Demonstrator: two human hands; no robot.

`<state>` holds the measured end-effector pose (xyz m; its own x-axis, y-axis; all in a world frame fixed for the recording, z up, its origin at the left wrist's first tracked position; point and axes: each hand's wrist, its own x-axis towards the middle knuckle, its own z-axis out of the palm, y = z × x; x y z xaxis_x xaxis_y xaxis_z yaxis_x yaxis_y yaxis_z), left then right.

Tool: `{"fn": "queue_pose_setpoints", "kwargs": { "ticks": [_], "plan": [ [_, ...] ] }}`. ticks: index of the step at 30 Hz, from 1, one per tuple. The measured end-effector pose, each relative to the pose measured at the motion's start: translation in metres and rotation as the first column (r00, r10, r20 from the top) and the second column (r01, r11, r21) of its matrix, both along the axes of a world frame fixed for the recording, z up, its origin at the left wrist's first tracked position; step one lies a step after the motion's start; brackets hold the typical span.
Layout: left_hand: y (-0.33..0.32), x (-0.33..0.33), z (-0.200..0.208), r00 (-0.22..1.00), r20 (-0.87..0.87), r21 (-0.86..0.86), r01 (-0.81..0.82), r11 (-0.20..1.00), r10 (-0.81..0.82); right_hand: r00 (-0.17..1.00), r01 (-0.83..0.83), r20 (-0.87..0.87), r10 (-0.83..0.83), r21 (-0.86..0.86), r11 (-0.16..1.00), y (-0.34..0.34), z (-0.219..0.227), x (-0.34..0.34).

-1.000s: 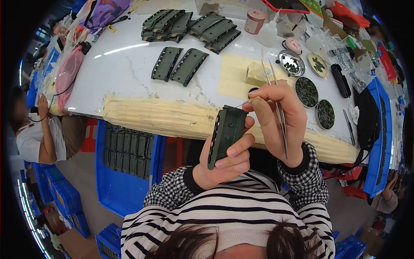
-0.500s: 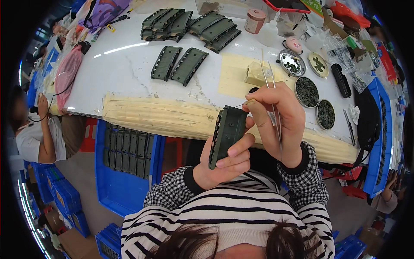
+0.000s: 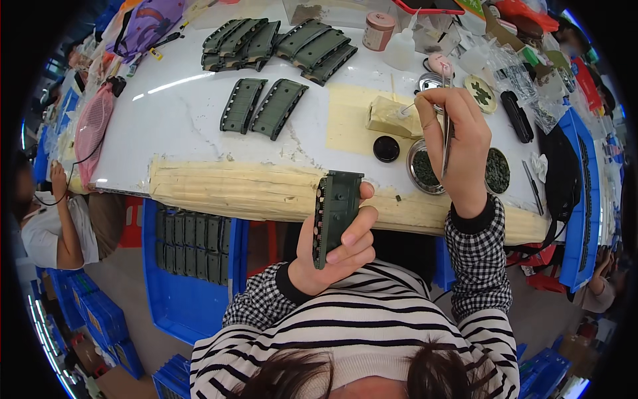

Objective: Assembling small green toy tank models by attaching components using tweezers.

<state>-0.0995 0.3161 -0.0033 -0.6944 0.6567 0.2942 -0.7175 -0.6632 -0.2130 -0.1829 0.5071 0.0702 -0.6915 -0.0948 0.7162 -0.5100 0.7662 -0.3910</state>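
My left hand (image 3: 359,243) is wrapped round a dark green curved plastic piece (image 3: 339,209), held upright above the table's near edge. Small studs line the piece's left side. Away from it, to the right, my right hand (image 3: 465,136) grips metal tweezers (image 3: 446,130) pointing up. Its thumb and forefinger also pinch a thin needle-like tool (image 3: 407,107), whose tip is at or just over a tape-wrapped block (image 3: 384,114); whether it touches, I cannot tell. Round tins of small dark green bits (image 3: 497,170) stand beside and partly under this hand.
More green curved pieces (image 3: 279,110) lie on the white table (image 3: 159,120), some stacked farther back. A black round cap (image 3: 386,149) sits near the block. Yellow padding (image 3: 232,189) covers the near edge. Below left, a blue crate (image 3: 179,299) holds similar pieces. Another person (image 3: 66,219) sits at left.
My right hand has moved right and away from the green piece's top edge, taking the tweezers and needle-like tool to the block. My left hand still holds the piece, slightly lower and farther left.
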Motion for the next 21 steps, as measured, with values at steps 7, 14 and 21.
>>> {"fn": "queue_pose_setpoints", "kwargs": {
  "ticks": [7,14,21],
  "plan": [
    [-0.009,-0.004,0.001,0.995,-0.073,-0.067,-0.071,0.995,0.067,0.996,0.019,0.087,-0.031,0.135,0.991,0.004,-0.009,-0.001],
    [-0.027,-0.01,0.001,0.981,-0.114,-0.123,-0.169,0.978,0.156,0.986,-0.046,0.152,0.074,-0.177,0.983,0.029,0.014,0.006],
    [-0.035,-0.019,-0.007,0.947,-0.222,-0.201,-0.279,0.939,0.234,0.982,-0.065,0.186,0.038,0.143,0.988,0.077,0.042,-0.055]
  ]
}}
